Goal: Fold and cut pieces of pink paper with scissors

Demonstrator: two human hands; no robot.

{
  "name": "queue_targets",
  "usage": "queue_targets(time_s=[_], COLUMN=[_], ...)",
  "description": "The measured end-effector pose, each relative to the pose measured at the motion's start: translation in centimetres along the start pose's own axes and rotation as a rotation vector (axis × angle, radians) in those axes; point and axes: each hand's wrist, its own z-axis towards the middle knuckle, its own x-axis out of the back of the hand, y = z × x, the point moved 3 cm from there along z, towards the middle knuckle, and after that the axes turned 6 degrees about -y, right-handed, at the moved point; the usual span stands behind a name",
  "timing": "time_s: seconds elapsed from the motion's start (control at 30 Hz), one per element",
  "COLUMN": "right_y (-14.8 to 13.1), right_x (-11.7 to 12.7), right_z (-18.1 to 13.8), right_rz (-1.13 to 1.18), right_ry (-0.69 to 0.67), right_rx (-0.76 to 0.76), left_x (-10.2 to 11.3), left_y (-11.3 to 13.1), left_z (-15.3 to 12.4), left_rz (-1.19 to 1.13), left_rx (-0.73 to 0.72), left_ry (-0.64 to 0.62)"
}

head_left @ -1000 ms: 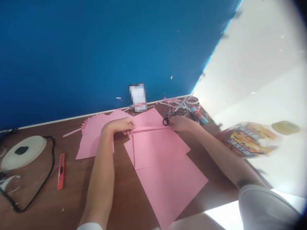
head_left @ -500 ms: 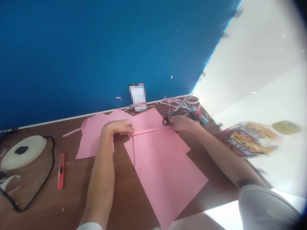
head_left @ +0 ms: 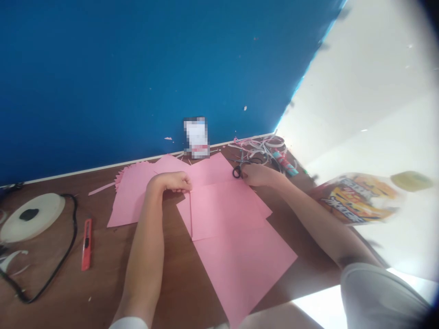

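A sheet of pink paper [head_left: 219, 210] lies over other pink sheets, with a narrow raised or folded strip down its left edge. At its far left corner my left hand [head_left: 176, 182] is closed, fingertips pinching the paper's edge. My right hand [head_left: 256, 175] is closed at the far right corner of the same sheet; its fingertips are partly hidden. Black-handled scissors [head_left: 237, 172] lie right beside the right-hand fingers, partly behind them. Below, another pink sheet [head_left: 247, 269] reaches toward the table's near edge.
Left of my left forearm are a red box cutter [head_left: 87, 244], a white disc [head_left: 41, 217] and a black cable [head_left: 70, 242]. A fringed pink sheet [head_left: 128, 201] lies behind. Paper strips [head_left: 264, 146] and a blue-red tube [head_left: 285, 163] sit far right; a bottle [head_left: 363, 198] stands right.
The folded strip along the sheet's far edge, raised between my hands before, now shows only as a faint line. Both hands have stayed almost in place.
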Motion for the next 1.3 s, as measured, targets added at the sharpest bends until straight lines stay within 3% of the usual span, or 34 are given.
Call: queue_targets(time_s=[0.5,1.03,1.3], right_y=[-0.2,-0.1,-0.2], right_x=[0.2,-0.2,-0.2], right_z=[-0.6,0.0,0.1], right_rz=[0.002,-0.014,-0.008], right_ry=[-0.014,0.018,0.018], right_rx=[-0.014,-0.013,-0.036], left_x=[0.1,-0.2,-0.6], left_y=[0.5,0.5,1.4], left_z=[-0.6,-0.2,0.4], left_rz=[0.008,0.014,0.146], left_rx=[0.001,0.108,0.245], left_ry=[0.013,0.031,0.109])
